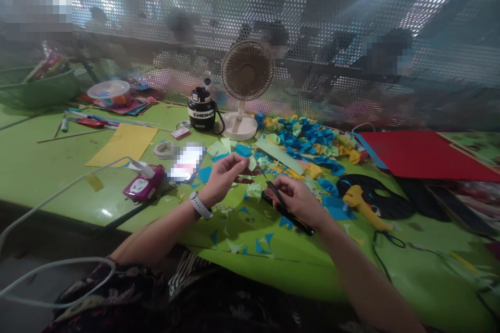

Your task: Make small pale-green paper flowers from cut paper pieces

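Black-handled scissors (287, 213), blue-and-green paper scraps (262, 245), lime-green table (47, 177), red card (422, 155).

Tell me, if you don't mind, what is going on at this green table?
A person at a green table grips black-handled scissors in the right hand, while the left hand is raised beside the blades; what it pinches is hard to make out. Blue and green paper scraps litter the tabletop, and a heap of coloured paper cutouts lies beyond, near a yellow glue gun.
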Motion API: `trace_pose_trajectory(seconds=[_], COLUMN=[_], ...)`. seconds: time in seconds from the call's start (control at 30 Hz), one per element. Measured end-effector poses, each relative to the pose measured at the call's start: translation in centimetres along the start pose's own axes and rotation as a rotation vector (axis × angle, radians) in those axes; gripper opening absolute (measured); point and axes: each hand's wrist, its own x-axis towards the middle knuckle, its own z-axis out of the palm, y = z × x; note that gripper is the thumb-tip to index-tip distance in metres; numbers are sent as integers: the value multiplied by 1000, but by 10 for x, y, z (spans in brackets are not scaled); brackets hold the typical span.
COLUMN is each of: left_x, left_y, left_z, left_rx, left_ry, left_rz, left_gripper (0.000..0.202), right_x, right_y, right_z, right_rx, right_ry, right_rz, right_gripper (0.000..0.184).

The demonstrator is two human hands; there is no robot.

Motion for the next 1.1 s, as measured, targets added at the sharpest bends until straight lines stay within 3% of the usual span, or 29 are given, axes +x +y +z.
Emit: trace_pose_trajectory(seconds=[0.33, 0.7, 0.93, 1.1], left_x=[0, 2, 6, 7], left_y=[0, 2, 0, 2], left_z=[0, -2, -1, -2], left_rx=[33, 12, -135, -187], left_ry=[-11, 24, 107, 106], left_rz=[4, -24, -108, -162], left_gripper=[46, 48, 39, 25], right_x=[1, 4, 20, 36], right_y=[4, 2, 17, 38], right_z=[-1, -11, -36, -53], right_rx=[-29, -5, -155, -464], right_ry=[23, 145, 275, 369], right_rz=[-24, -48, -26, -26], right_gripper=[49, 52, 55, 54])
